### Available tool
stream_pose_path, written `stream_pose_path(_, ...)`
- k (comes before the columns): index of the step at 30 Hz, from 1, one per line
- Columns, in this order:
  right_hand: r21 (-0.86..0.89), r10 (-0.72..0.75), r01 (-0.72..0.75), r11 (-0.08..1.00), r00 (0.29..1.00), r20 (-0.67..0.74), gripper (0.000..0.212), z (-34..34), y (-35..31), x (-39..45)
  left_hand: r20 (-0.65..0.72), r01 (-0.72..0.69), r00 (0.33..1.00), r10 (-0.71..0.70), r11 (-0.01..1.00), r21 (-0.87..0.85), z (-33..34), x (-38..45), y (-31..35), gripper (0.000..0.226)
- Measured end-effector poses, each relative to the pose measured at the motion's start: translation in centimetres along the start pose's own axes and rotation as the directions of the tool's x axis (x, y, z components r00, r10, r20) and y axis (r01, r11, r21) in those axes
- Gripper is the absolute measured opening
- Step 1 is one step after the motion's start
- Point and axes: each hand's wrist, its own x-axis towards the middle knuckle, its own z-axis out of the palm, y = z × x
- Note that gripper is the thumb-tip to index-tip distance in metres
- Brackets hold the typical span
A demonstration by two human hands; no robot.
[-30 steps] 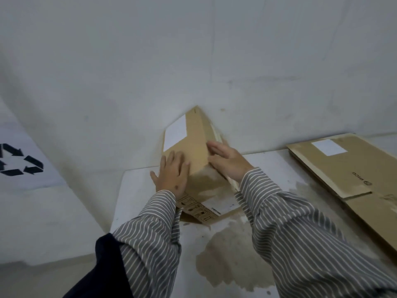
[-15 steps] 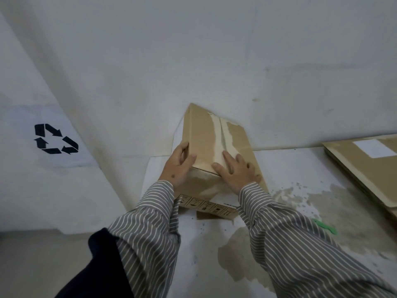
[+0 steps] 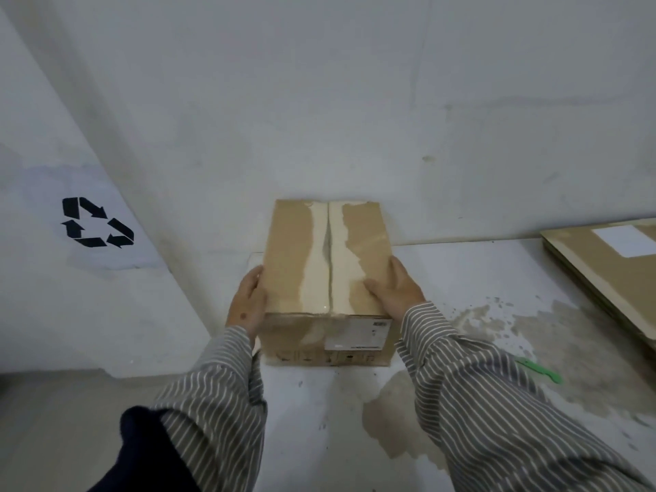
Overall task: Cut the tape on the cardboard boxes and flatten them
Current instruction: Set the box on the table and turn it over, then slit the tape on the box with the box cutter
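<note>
Cardboard box (image 3: 324,264) turned seam-up and squared on the table (image 3: 461,278).

I had tipped it from its tilted edge to sit flat; my left hand (image 3: 247,304) and right hand (image 3: 397,290) gripped its sides. The middle seam looked slit, though I couldn't be sure, so flattening seemed next.

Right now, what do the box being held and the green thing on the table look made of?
Box: brown corrugated cardboard, matte, its surface paper torn pale along the centre seam. Green thing: probably plastic, judging by its bright uniform colour; too small to tell more.
</note>
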Motion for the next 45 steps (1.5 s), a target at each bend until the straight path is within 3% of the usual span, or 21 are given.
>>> stream_pose_path(3, -0.013, -0.013, 0.013, 1.0, 1.0, -0.009, 0.077, 0.1, -0.4, 0.4, 0.028, 0.03, 0.999, -0.032, 0.998, 0.061, 0.8, -1.2, -1.1, 0.048)
stream_pose_path(7, 0.012, -0.001, 0.002, 1.0, 0.998, -0.059, 0.075, -1.6, 0.5, 0.6, 0.128, -0.089, 0.99, 0.053, 0.954, 0.287, 2.5, -0.6, -0.2, 0.054)
stream_pose_path(11, 0.0, 0.012, -0.013, 1.0, 0.985, -0.172, 0.075, -4.3, 2.4, 0.4, 0.238, -0.16, 0.97, 0.05, 0.869, 0.468, 5.5, -0.5, 0.4, 0.057)
stream_pose_path(14, 0.029, 0.019, -0.013, 0.999, 0.975, -0.223, 0.067, -6.9, 3.8, 0.2, 0.219, -0.179, 0.975, 0.036, 0.71, 0.681, 8.5, -0.2, 2.2, 0.055)
stream_pose_path(17, 0.311, 0.183, -0.113, 0.944, 0.961, -0.207, 0.049, -9.8, 5.9, 1.0, 0.218, -0.206, 0.975, 0.042, 0.533, 0.821, 11.0, 0.5, 4.3, 0.058)
stream_pose_path(19, 0.341, 0.282, -0.191, 0.92, 0.93, -0.238, 0.042, -11.8, 7.9, 1.4, 0.27, -0.282, 0.958, 0.094, 0.454, 0.845, 12.6, 0.9, 5.0, 0.06)
stream_pose_path(22, -0.016, 0.342, -0.364, 0.931, 0.889, -0.305, 0.038, -14.2, 12.4, 1.3, 0.317, -0.334, 0.943, 0.106, 0.325, 0.885, 14.8, 0.8, 5.3, 0.06)
stream_pose_path(26, -0.469, 0.483, -0.56, 0.683, 0.828, -0.285, 0.033, -14.6, 19.1, 0.4, 0.279, -0.302, 0.953, 0.116, 0.334, 0.893, 17.4, -0.5, 5.7, 0.064)
stream_pose_path(29, -0.596, 0.434, -0.533, 0.601, 0.843, -0.317, 0.028, -14.4, 21.0, -0.5, 0.287, -0.304, 0.953, 0.1, 0.299, 0.905, 19.0, -1.4, 6.0, 0.067)
stream_pose_path(34, -0.583, 0.362, -0.498, 0.642, 0.867, -0.341, 0.022, -14.7, 21.6, -0.1, 0.274, -0.284, 0.959, 0.075, 0.268, 0.921, 19.9, -1.6, 6.3, 0.066)
stream_pose_path(39, -0.592, 0.39, -0.501, 0.632, 0.865, -0.316, 0.01, -16.1, 21.2, 0.7, 0.287, -0.295, 0.955, 0.069, 0.237, 0.925, 19.8, -2.3, 6.5, 0.068)
stream_pose_path(42, -0.335, 0.378, -0.473, 0.815, 0.872, -0.312, 0.025, -17.2, 19.6, 1.9, 0.304, -0.309, 0.951, 0.058, 0.23, 0.923, 19.6, -3.6, 6.1, 0.069)
stream_pose_path(45, -0.095, 0.273, -0.319, 0.943, 0.905, -0.326, 0.011, -18.5, 15.4, 3.7, 0.347, -0.351, 0.936, 0.053, 0.209, 0.913, 19.2, -5.4, 5.9, 0.071)
